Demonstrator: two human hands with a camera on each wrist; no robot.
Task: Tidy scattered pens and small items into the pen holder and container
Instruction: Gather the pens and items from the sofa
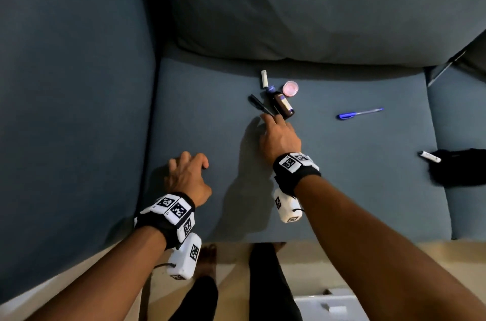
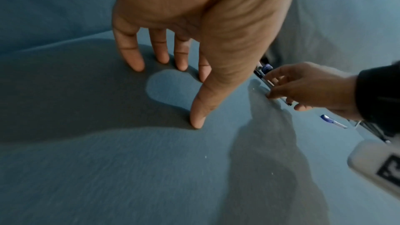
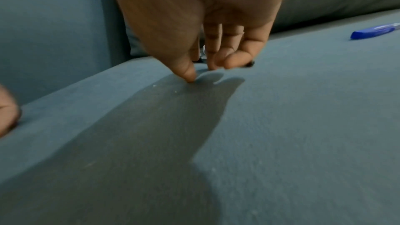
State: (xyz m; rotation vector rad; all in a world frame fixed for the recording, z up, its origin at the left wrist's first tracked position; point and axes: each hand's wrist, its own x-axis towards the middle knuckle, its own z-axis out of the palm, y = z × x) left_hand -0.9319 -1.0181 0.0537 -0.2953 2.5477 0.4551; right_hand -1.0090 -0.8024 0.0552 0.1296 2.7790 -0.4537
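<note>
A black pen [image 1: 259, 105] lies on the blue sofa seat [image 1: 342, 176], beside a dark bottle [image 1: 282, 105] on its side. My right hand [image 1: 272, 120] reaches down over the pen's near end. In the right wrist view the thumb tip [image 3: 190, 79] presses the cushion and the fingers [image 3: 216, 64] hang just in front of the pen [image 3: 250, 64], with a gap between them. A blue pen [image 1: 359, 113] lies apart to the right. My left hand [image 1: 189, 160] rests spread on the seat's left part, holding nothing. No pen holder is in view.
A pink-lidded jar [image 1: 290, 88] and a small white tube [image 1: 264, 78] lie behind the bottle. At the right, a white stick [image 1: 430, 156] lies against a black cloth [image 1: 460, 168]. The sofa arm [image 1: 65, 110] rises at left. A white box [image 1: 331, 305] sits on the floor.
</note>
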